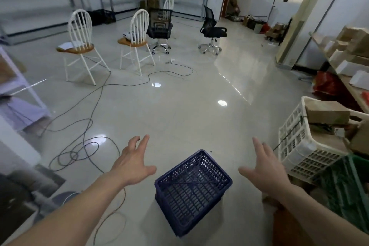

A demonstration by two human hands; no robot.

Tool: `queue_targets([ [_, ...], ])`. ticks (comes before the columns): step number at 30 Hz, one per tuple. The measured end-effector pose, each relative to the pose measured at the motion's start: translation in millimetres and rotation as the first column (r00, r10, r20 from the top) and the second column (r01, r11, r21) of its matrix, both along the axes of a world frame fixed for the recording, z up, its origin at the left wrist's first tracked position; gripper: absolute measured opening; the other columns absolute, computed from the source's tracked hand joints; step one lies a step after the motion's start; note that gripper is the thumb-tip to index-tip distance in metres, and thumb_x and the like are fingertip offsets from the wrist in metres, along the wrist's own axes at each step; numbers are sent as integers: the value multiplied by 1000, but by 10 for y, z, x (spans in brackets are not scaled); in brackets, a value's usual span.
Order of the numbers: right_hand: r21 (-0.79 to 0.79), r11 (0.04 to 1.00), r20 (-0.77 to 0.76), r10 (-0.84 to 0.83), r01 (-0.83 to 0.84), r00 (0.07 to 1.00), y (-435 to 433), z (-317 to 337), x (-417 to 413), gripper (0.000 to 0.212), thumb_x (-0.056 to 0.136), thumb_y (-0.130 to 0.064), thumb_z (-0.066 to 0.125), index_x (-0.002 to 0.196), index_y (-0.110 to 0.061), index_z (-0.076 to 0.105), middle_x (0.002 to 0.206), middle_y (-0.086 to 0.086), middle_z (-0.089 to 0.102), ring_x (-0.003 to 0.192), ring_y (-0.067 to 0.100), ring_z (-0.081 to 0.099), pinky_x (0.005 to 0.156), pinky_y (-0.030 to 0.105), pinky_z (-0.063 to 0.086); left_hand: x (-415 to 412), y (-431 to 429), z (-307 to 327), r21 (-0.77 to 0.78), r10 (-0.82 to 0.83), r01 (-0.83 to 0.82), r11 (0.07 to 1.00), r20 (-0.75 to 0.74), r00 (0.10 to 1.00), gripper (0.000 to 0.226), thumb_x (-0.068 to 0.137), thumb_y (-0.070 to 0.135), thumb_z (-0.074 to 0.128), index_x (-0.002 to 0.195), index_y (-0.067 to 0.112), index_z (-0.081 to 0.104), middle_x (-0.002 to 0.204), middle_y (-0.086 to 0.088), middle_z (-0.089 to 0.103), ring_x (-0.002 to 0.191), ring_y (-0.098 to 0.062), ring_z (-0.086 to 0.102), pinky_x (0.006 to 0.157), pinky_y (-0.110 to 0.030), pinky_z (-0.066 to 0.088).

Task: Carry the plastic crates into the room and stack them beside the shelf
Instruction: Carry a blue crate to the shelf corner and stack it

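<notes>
Reaching-in step, by the look of it: dark blue perforated plastic crate (192, 189) on the glossy tiled floor (179, 110), between both hands and touched by neither. Left hand (133, 163) spread, empty; right hand (263, 168) spread too, just beside the crate. Next — closing both palms on opposite rims, then lifting level. Nearby: white lattice plastic crate (295, 146) full of cardboard at right. Loose grey cables (87, 126) looping leftward — a likely tripping risk.

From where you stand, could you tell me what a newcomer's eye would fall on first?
The dark blue crate at bottom centre, upside down on the glossy floor, with the left hand and right hand open either side of it. Next, cables looping across the left floor, and a filled white crate at right.
</notes>
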State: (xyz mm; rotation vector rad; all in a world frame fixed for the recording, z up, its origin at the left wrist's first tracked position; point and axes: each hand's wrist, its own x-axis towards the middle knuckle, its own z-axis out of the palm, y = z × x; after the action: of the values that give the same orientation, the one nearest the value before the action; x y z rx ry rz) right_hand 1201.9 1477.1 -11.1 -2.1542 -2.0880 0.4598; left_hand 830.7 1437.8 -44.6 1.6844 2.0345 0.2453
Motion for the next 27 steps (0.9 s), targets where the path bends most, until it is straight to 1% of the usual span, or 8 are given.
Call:
queue_targets([
  [2,-15,999,6,40,-39,999,304,-28,50,110,88,-54,72,165,-31,-3,174,6,7,153,32,32,117,52,39,51,157,-45,-3,48,-48,999,4,999,109,78,51,67,161,31,-1,165,3,-1,147,-26,23,112,-38,37],
  [4,-31,997,14,74,-74,997,591,-54,77,110,88,-56,71,165,-32,-5,175,6,5,152,33,35,114,53,42,118,279,-97,-12,88,-87,996,9,996,108,79,50,68,161,31,-1,165,3,-1,147,-25,22,112,-37,36],
  [9,-88,984,-50,151,-155,987,1132,-231,-59,114,87,-54,74,165,-33,-6,175,6,1,156,33,25,118,56,38,179,518,-226,-46,127,-126,991,11,992,108,78,50,67,161,30,-1,165,2,-1,149,-25,20,115,-35,33],
  [12,-92,978,-58,181,-185,982,1389,-371,-206,115,84,-58,74,165,-34,-6,175,6,3,156,32,27,117,57,39,106,725,-309,-68,142,-141,988,10,990,109,77,52,66,161,30,0,166,2,-1,149,-24,20,114,-36,34],
  [15,-88,980,-56,175,-180,983,1648,-510,-322,118,82,-62,74,163,-37,-7,174,5,3,151,33,35,112,57,46,-15,977,-414,-88,132,-131,988,14,991,110,75,54,64,160,31,-1,165,3,-1,149,-25,20,114,-37,34],
  [18,-85,984,-45,156,-159,987,1871,-587,-429,119,80,-66,73,161,-41,-10,174,4,2,147,32,42,104,54,53,-172,1300,-480,-96,114,-111,989,24,993,110,76,55,64,160,31,-2,165,3,-3,148,-24,21,112,-38,37],
  [23,-67,991,-45,109,-112,993,2244,-684,-600,119,81,-63,74,160,-43,-12,175,5,2,149,32,40,106,53,52,-458,1847,-524,-106,70,-65,992,49,996,111,77,55,64,160,32,-6,165,5,-7,149,-25,19,113,-39,37],
  [27,-70,994,-40,84,-87,996,2441,-838,-733,119,80,-67,73,160,-44,-12,175,4,4,146,31,43,103,51,55,-600,2147,-599,-121,55,-50,991,40,998,112,77,56,64,160,33,-7,164,6,-7,149,-24,19,114,-42,37],
])
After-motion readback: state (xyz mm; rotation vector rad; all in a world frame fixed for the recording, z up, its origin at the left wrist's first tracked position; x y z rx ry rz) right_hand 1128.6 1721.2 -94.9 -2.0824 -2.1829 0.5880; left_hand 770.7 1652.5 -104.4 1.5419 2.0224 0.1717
